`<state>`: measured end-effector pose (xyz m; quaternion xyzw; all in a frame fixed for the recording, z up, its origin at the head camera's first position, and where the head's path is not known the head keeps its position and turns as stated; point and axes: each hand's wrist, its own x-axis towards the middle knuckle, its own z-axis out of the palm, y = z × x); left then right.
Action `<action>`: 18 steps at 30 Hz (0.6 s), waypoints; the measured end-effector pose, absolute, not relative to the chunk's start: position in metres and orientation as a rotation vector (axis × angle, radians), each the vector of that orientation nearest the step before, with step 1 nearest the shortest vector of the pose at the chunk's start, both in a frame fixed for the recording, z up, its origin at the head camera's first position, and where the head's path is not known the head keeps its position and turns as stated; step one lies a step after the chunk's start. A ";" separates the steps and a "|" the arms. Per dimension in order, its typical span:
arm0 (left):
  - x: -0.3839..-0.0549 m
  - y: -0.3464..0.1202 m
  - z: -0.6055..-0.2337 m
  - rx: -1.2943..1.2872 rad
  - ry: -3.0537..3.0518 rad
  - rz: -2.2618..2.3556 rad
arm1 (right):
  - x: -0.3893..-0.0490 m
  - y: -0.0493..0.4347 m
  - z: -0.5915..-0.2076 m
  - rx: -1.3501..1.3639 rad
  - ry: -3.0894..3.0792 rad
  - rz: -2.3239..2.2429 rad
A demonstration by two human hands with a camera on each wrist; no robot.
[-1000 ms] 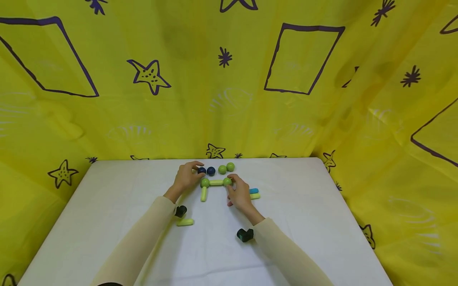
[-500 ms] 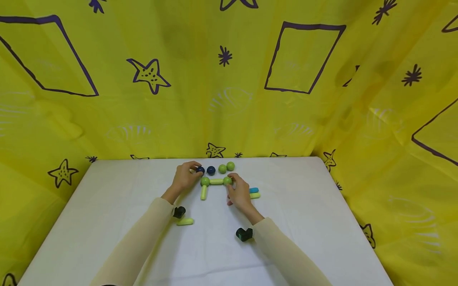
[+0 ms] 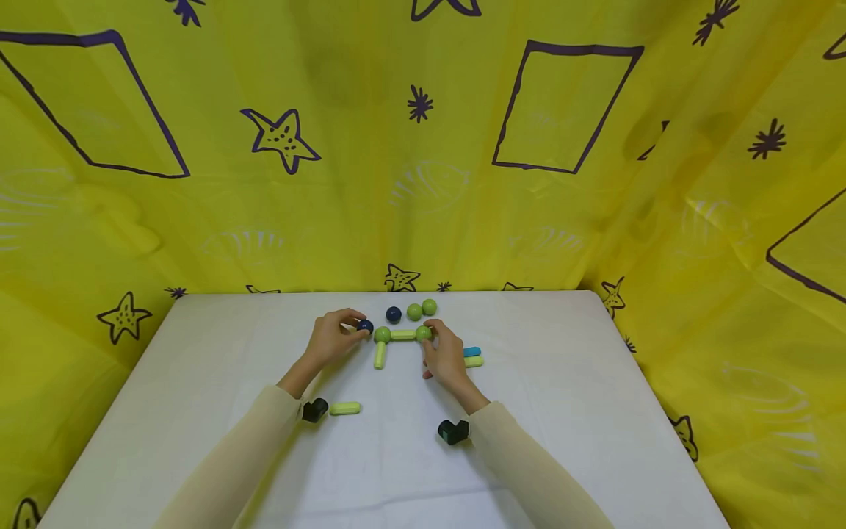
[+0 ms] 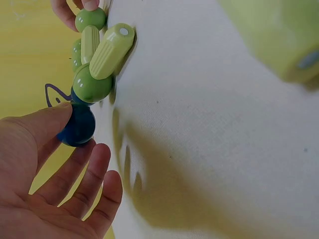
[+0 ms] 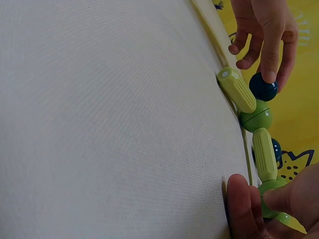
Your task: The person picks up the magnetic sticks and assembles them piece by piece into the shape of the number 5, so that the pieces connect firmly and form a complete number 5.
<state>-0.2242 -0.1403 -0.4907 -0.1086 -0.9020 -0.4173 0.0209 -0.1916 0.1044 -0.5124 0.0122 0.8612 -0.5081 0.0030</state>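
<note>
My left hand (image 3: 330, 338) pinches a dark blue ball (image 4: 79, 125) between thumb and fingers, just left of a green ball (image 3: 382, 335). From that green ball a pale green ribbed rod (image 3: 380, 355) points toward me. Another pale green rod (image 3: 403, 335) runs right to a second green ball (image 3: 424, 334), which my right hand (image 3: 446, 356) holds between thumb and fingers. In the right wrist view the thumb presses on this second ball (image 5: 271, 198), while the fingers partly hide it.
Behind the joined pieces sit a dark blue ball (image 3: 393, 315) and two green balls (image 3: 414, 312). A blue rod (image 3: 471, 352) and a pale green rod (image 3: 474, 361) lie right of my right hand. One more pale green rod (image 3: 345, 408) lies nearer, beside my left wrist.
My left hand has drawn the dark blue ball left and toward me, away from the other blue ball. The right hand stays on its green ball.
</note>
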 end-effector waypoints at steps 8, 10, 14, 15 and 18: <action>-0.203 -0.149 -0.489 -0.334 -2.789 -1.401 | -0.191 0.102 -0.514 0.047 2.692 -1.596; -0.198 -0.150 -0.489 -0.331 -2.804 -1.417 | -0.191 0.102 -0.514 0.052 2.688 -1.599; -0.189 -0.153 -0.489 -0.349 -2.835 -1.414 | -0.192 0.102 -0.513 0.067 2.690 -1.599; -0.188 -0.153 -0.489 -0.356 -2.842 -1.418 | -0.192 0.102 -0.512 0.072 2.689 -1.599; -0.184 -0.156 -0.491 -0.417 -2.851 -1.430 | -0.192 0.102 -0.511 0.084 2.688 -1.592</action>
